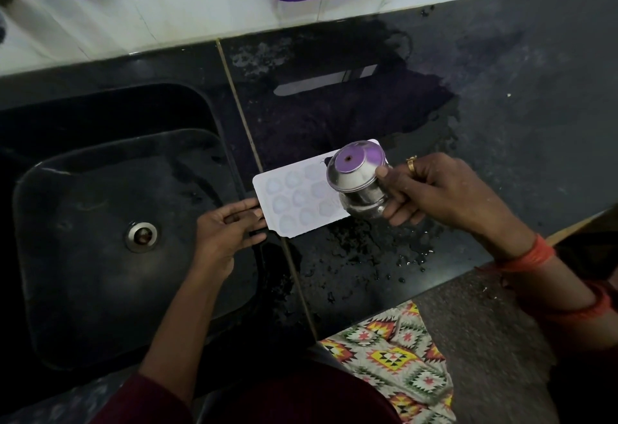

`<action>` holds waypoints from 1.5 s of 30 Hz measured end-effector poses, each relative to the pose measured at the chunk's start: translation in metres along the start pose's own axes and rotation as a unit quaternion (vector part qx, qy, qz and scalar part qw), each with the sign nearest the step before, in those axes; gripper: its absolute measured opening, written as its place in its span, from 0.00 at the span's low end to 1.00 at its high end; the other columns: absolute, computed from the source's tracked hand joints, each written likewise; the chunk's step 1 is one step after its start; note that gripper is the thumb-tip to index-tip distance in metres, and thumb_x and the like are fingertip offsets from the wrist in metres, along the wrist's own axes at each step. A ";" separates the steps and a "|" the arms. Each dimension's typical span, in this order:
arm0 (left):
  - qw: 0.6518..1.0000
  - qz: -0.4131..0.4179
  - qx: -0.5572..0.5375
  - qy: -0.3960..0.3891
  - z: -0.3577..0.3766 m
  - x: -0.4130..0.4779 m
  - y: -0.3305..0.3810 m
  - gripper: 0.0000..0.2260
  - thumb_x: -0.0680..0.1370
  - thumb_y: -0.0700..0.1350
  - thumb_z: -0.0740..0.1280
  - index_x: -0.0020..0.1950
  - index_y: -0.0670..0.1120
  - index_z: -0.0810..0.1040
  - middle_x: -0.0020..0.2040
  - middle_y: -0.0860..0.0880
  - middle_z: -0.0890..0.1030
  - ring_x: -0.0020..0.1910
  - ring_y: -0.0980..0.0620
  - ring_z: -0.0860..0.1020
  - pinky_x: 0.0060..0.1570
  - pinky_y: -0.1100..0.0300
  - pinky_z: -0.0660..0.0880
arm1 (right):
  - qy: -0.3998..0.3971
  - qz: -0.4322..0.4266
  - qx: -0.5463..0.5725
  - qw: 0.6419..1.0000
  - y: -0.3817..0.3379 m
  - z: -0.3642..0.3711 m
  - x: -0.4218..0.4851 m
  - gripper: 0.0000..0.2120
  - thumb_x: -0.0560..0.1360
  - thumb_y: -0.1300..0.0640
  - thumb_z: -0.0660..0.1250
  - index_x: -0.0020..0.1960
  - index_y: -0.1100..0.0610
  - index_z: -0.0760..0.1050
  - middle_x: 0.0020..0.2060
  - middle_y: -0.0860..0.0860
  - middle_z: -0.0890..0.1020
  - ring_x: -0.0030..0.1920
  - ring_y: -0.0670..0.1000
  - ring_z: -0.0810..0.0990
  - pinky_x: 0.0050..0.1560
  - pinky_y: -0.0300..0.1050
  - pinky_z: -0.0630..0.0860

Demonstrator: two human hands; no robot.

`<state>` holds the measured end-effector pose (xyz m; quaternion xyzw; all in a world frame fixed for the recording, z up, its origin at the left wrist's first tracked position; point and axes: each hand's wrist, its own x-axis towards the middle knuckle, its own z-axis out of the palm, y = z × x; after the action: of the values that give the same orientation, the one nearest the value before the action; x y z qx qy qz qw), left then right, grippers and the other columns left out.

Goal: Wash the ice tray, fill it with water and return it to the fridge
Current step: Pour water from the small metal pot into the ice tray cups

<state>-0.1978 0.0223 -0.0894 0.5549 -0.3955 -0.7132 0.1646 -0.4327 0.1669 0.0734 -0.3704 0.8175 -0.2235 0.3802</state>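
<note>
the ice tray (294, 203) is lying flat on the wet worktop (501, 89), just right of the sink (83, 256), with its long side running from the sink edge toward the right. i am reading this as the filling stage. the washing is looking finished, since the tray is sitting outside the sink and water is pooling on the worktop around it; that is a judgement, not something shown.

i am tipping a steel pot (357, 179) over the tray's right end with my right hand (431, 189), fingers and thumb wrapped round the pot's body. i cannot tell whether water is leaving the pot, nor how many cells are holding water; they are showing only as pale rounds.

my left hand (227, 226) is pinching the tray's left short edge, fingers on top and thumb at the near corner, steadying it. the tray is therefore lying between my two hands, touching the left one and sitting under the pot held in the right one.

what is remaining, as i am judging it: topping up every cell, then carrying the tray level to the fridge, which is not in view.
</note>
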 end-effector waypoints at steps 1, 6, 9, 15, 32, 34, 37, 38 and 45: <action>1.000 0.000 0.000 0.000 0.000 0.000 0.000 0.08 0.77 0.35 0.70 0.55 0.42 0.83 0.43 0.48 0.87 0.41 0.52 0.86 0.35 0.60 0.82 | 0.002 0.000 0.004 1.000 -0.001 0.000 -0.001 0.22 0.81 0.43 0.63 0.33 0.52 0.79 0.34 0.50 0.88 0.35 0.49 0.88 0.39 0.46 0.83; 1.000 0.000 0.000 0.001 0.000 0.000 0.000 0.08 0.77 0.34 0.70 0.55 0.42 0.82 0.41 0.49 0.87 0.40 0.53 0.86 0.34 0.61 0.82 | 0.011 0.002 0.057 0.998 -0.003 0.000 -0.004 0.24 0.81 0.45 0.63 0.27 0.50 0.74 0.34 0.52 0.87 0.35 0.51 0.88 0.37 0.45 0.82; 1.000 0.000 0.000 0.002 0.000 0.000 0.001 0.08 0.77 0.34 0.70 0.55 0.42 0.82 0.42 0.48 0.87 0.40 0.53 0.86 0.34 0.61 0.82 | 0.007 0.000 0.077 0.997 -0.005 0.000 -0.005 0.25 0.81 0.45 0.63 0.25 0.46 0.76 0.34 0.53 0.87 0.36 0.52 0.88 0.36 0.44 0.81; 1.000 0.003 -0.007 0.000 0.002 -0.002 0.003 0.07 0.77 0.34 0.70 0.52 0.43 0.83 0.39 0.49 0.87 0.39 0.54 0.86 0.35 0.61 0.82 | 0.007 -0.021 0.054 0.998 -0.008 0.002 -0.005 0.23 0.80 0.44 0.64 0.28 0.49 0.78 0.33 0.52 0.87 0.35 0.51 0.88 0.36 0.45 0.82; 1.000 -0.001 -0.009 -0.005 -0.001 0.000 0.000 0.07 0.77 0.35 0.70 0.54 0.42 0.83 0.42 0.48 0.87 0.39 0.53 0.86 0.33 0.62 0.80 | -0.016 -0.036 -0.042 0.998 -0.009 0.012 0.005 0.23 0.81 0.43 0.64 0.39 0.60 0.82 0.32 0.48 0.87 0.33 0.46 0.87 0.36 0.40 0.83; 1.000 -0.002 -0.008 -0.005 -0.001 0.001 -0.001 0.07 0.78 0.35 0.70 0.54 0.42 0.83 0.43 0.47 0.87 0.40 0.53 0.86 0.33 0.62 0.80 | -0.018 -0.036 -0.046 0.998 -0.009 0.012 0.005 0.23 0.81 0.43 0.63 0.39 0.59 0.82 0.32 0.48 0.87 0.33 0.46 0.87 0.37 0.40 0.83; 1.000 -0.005 -0.010 -0.005 -0.001 0.001 -0.001 0.07 0.77 0.35 0.70 0.54 0.43 0.83 0.43 0.47 0.87 0.40 0.53 0.86 0.33 0.61 0.80 | -0.019 -0.037 -0.049 0.998 -0.009 0.011 0.005 0.22 0.81 0.43 0.63 0.39 0.59 0.82 0.32 0.48 0.87 0.33 0.46 0.87 0.37 0.42 0.84; 1.000 -0.005 -0.010 -0.005 -0.002 0.002 -0.001 0.08 0.77 0.35 0.70 0.54 0.43 0.83 0.43 0.47 0.87 0.41 0.53 0.86 0.33 0.61 0.80 | -0.019 -0.038 -0.049 0.998 -0.009 0.011 0.005 0.22 0.81 0.43 0.63 0.39 0.59 0.82 0.32 0.48 0.87 0.33 0.46 0.87 0.37 0.42 0.84; 1.000 -0.005 -0.006 -0.004 -0.002 0.002 -0.001 0.07 0.77 0.35 0.70 0.54 0.43 0.83 0.42 0.48 0.87 0.40 0.53 0.86 0.33 0.62 0.80 | -0.019 -0.037 -0.047 0.998 -0.008 0.011 0.004 0.23 0.81 0.43 0.63 0.40 0.60 0.82 0.32 0.49 0.87 0.33 0.46 0.87 0.37 0.44 0.84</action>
<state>-0.1968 0.0210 -0.0913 0.5530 -0.3892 -0.7185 0.1628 -0.4223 0.1574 0.0701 -0.4222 0.8053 -0.1916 0.3696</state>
